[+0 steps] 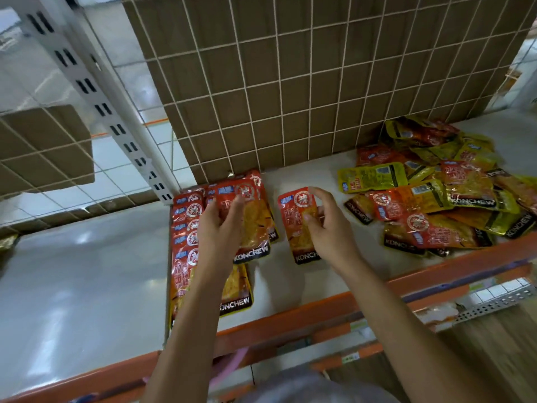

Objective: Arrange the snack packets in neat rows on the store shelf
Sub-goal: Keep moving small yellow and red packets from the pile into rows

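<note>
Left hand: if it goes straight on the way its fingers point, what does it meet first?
Probably the red packets at the back left, which the left hand overlaps; behind them stands the wire grid. Depth is unclear.
</note>
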`<state>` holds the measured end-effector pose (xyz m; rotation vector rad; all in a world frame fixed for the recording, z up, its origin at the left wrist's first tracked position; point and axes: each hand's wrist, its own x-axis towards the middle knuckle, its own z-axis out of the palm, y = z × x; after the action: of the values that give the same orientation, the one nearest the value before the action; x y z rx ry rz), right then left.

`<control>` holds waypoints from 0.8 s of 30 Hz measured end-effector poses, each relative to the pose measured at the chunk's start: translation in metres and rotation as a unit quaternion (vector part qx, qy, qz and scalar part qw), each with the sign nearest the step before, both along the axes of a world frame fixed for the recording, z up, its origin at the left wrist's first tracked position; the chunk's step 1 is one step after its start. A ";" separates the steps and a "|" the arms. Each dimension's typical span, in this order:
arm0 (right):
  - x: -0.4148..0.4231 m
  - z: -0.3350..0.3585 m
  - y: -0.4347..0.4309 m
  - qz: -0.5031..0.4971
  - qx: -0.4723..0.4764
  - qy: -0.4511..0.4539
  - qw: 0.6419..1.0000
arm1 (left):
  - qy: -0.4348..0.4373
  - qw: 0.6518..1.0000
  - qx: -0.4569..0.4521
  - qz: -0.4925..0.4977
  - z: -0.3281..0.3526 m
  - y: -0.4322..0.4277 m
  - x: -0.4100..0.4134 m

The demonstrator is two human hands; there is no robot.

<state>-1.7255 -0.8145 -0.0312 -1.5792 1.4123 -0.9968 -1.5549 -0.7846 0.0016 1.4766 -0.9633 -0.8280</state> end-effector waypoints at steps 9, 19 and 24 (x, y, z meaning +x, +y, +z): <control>0.058 -0.002 0.001 0.076 -0.066 0.117 0.988 | -0.021 0.994 0.044 0.100 -0.009 0.018 0.035; 0.060 -0.006 -0.009 0.101 -0.092 0.267 0.954 | -0.033 0.995 0.044 0.081 -0.009 0.024 0.032; 0.061 -0.005 -0.008 0.085 -0.088 0.301 0.946 | -0.058 0.994 0.051 0.075 -0.013 0.021 0.026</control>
<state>-1.6646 -0.8223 -0.0363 -2.2249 1.5684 -0.5641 -1.5293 -0.7634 -0.0115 1.6785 -0.8940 -0.6971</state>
